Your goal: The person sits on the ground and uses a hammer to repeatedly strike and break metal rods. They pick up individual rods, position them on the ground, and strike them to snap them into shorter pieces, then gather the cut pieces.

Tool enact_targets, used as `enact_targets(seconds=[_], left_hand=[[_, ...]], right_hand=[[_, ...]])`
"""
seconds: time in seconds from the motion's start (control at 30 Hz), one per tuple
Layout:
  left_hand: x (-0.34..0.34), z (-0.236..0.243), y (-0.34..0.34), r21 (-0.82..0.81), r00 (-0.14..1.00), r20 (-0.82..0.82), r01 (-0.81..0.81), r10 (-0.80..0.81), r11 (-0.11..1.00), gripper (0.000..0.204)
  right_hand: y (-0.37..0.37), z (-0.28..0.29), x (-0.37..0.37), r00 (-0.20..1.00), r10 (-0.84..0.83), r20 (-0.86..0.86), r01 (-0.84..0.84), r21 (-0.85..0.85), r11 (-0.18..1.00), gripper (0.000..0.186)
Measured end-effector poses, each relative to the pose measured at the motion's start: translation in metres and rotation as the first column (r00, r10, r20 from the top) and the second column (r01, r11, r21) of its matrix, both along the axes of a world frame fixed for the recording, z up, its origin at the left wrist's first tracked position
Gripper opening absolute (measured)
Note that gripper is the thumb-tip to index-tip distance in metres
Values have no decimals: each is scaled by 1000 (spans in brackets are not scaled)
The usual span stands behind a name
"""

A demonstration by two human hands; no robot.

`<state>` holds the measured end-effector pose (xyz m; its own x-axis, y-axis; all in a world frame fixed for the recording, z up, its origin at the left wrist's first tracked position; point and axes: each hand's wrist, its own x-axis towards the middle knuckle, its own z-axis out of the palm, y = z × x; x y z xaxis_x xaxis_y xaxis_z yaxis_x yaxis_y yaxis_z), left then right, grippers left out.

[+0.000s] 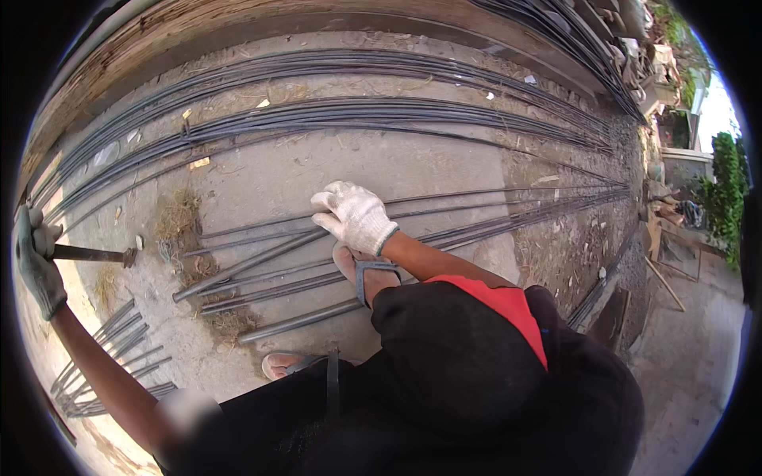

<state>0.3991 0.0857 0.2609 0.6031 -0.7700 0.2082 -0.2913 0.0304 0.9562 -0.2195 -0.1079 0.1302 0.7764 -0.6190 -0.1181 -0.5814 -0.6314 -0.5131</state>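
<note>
My left hand, in a dark grey-green glove, is out at the far left edge. Its fingers are wrapped round a short dark metal bar with a wider end that points right. My right hand, in a white knitted glove, is near the middle, just above my sandalled foot. Its fingers bend downward, and their tips are partly hidden. A thicker grey steel bar runs up to the underside of this hand; what the fingers hold cannot be made out. Thin steel bars lie beside and under the foot.
Long bundles of reinforcing bars curve across the ground beyond my hands. Short bar pieces lie at the lower left, near dry grass. A wooden beam borders the far side. A stick and green plants stand at right.
</note>
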Motion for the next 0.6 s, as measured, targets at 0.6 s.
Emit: enact_targets(seconds=[0.6], left_hand=[[-164, -54, -109, 451, 944, 203, 144, -258, 881, 31]], right_hand=[[-83, 58, -105, 984, -177, 30, 175, -378, 909, 21]])
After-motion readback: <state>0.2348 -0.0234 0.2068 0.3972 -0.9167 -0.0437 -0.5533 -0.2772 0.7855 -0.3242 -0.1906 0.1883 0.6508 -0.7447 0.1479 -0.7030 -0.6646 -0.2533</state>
